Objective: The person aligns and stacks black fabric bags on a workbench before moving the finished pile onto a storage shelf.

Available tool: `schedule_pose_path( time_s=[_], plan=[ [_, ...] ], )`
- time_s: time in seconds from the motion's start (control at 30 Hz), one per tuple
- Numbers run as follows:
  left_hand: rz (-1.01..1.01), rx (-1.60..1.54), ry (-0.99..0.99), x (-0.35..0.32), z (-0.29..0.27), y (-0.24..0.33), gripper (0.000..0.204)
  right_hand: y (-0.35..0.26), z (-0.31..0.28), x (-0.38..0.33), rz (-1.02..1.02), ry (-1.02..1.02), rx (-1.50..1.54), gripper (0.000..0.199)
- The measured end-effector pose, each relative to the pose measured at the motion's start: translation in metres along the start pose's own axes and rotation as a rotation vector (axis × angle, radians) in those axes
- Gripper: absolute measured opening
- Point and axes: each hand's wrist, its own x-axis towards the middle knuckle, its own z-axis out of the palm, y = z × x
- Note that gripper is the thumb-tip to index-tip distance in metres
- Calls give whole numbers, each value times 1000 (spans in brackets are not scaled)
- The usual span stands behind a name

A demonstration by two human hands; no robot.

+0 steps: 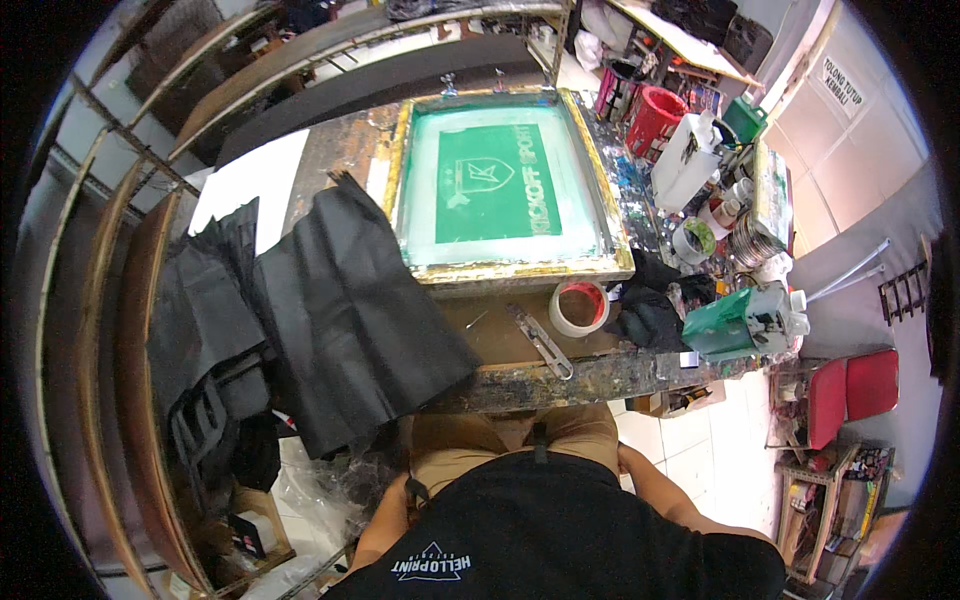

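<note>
Both my arms hang down beside my tan trousers. My left forearm [382, 520] has a dark band near the wrist, and my right forearm [655, 487] is by the other thigh; the fingers of both hands are hidden. In front of me on the worktable lies a screen-printing frame [620, 262], its mesh [490, 190] green with a shield emblem and lettering. Black fabric bags [355, 310] are heaped at the left, hanging over the near edge. A utility knife [540, 342] and a roll of tape [579, 308] rest close to that edge. Neither hand touches these things.
White sheets [245, 190] lie at the table's left. A red bucket [655, 120], a white jug [687, 160], a green jerrycan [735, 325] and several tins crowd the right side. A black cloth [650, 310] lies beside the tape. Red chairs [828, 400] stand at the right.
</note>
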Motion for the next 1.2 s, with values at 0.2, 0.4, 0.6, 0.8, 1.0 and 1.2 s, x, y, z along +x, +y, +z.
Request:
schedule_pose_path(
  time_s=[0.2,0.4,0.6,0.8,1.0,1.2],
  plan=[
    [397,365,59,59,-20,-19,66,-19,-15,14,-126,101,-466,51],
    [850,322,464,-86,-11,63,46,-47,-27,-4,-398,100,-1678,27],
    [1530,488,709,-201,7,108,21,-156,136,-195,-659,153,-1750,32],
    [1611,816,742,-178,-5,183,40,-210,259,-241,-1370,-187,-1406,35],
    [1448,963,479,-185,-29,202,42,-239,308,-236,-1462,-470,-1431,33],
    [1426,885,330,-196,-41,229,30,-243,310,-218,-1424,-586,-1404,32]
  ],
)
